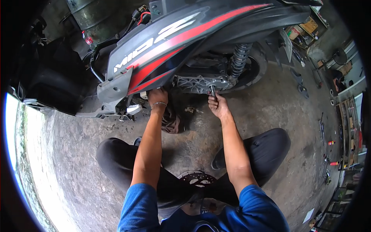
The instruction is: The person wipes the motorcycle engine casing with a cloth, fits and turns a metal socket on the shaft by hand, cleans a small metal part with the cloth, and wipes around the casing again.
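The scooter's engine casing [193,83], a ribbed grey metal part, lies ahead of me below the body panel [162,42]. My right hand [217,105] is closed around a short metal cylinder [213,90] at the casing's rear end; whether it is a tool or a shaft I cannot make out. Further left, my left hand [157,96] reaches up beneath the panel's lower edge. Its fingers are hidden there. A dark crumpled cloth [171,123] lies on the floor just below that hand.
A brake disc [197,178] sits on the floor between my legs. Behind the casing are the coil spring [241,60] and rear wheel [259,63]. Sandals [302,91] and scattered tools [321,127] lie to the right, near a wooden pallet [347,125].
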Demonstrator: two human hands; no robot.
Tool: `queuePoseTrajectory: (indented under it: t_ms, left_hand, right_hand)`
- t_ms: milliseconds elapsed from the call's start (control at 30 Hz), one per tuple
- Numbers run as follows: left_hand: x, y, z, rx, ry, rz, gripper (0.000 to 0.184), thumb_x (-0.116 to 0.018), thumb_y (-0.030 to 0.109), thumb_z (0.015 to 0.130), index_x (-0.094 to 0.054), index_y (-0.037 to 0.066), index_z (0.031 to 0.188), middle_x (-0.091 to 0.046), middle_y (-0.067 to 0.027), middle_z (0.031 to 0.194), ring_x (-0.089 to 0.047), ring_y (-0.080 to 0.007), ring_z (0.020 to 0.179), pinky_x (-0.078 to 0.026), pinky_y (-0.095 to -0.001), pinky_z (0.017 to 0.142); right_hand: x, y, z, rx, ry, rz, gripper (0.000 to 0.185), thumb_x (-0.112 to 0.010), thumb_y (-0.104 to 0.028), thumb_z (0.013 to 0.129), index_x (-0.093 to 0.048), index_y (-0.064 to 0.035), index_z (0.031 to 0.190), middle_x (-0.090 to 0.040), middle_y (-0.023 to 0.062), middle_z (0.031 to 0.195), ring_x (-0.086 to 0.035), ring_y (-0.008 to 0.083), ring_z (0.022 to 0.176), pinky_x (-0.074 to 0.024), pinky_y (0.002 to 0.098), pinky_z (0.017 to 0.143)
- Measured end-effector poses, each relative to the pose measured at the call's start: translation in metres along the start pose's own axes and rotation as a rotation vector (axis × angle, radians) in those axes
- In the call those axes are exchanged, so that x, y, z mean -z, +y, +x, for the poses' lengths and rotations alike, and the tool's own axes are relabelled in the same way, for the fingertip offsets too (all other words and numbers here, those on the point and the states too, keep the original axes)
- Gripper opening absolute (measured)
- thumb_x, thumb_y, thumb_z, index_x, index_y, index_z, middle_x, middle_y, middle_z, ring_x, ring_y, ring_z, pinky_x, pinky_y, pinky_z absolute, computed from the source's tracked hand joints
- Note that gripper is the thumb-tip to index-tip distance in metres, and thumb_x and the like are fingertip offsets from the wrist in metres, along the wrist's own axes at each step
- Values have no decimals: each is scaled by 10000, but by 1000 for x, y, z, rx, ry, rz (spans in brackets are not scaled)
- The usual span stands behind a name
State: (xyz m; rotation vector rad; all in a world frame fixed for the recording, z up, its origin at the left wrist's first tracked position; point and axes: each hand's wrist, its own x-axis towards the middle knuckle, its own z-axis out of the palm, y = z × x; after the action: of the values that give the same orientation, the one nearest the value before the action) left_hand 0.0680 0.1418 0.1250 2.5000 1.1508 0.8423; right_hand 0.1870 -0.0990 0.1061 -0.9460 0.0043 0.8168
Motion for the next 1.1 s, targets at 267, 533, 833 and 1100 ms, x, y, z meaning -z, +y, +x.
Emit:
queuePoseTrajectory:
  t_ms: [267, 533, 833, 1100]
  left_hand:
    - [0, 3, 0, 30, -55, 62, 301, -422, 275, 852, -531, 8, 765, -591, -201, 673, -563, -395, 584, -451, -463, 518]
    - [-1, 3, 3, 36, 12, 24, 318, -408, 285, 856, -535, 11, 757, -594, -203, 676, -566, -395, 596, -453, -463, 523]
    - [-5, 1, 0, -30, 78, 73, 340, -401, 284, 860, -542, 13, 711, -591, -205, 668, -560, -390, 588, -452, -456, 518]
    - [-10, -2, 1, -81, 110, 74, 353, -399, 281, 862, -548, 18, 679, -584, -205, 653, -553, -388, 577, -451, -456, 522]
  right_hand:
    - [-36, -8, -24, 198, 434, -560, 223, -587, -267, 815, -585, -51, 868, -571, 33, 702, -463, 90, 451, -347, 188, 373]
    - [-17, -4, 15, 375, 632, -1137, 178, -643, -170, 773, -585, -32, 868, -599, 63, 751, -506, 117, 493, -396, 222, 404]
    - [-19, -24, -3, -224, 85, 403, 210, -534, -212, 858, -522, -27, 957, -527, 10, 649, -423, 87, 455, -305, 185, 359]
    - [-3, -9, 4, -291, -238, 519, 218, -452, -253, 898, -479, -44, 953, -467, -17, 605, -366, 87, 439, -262, 193, 360]
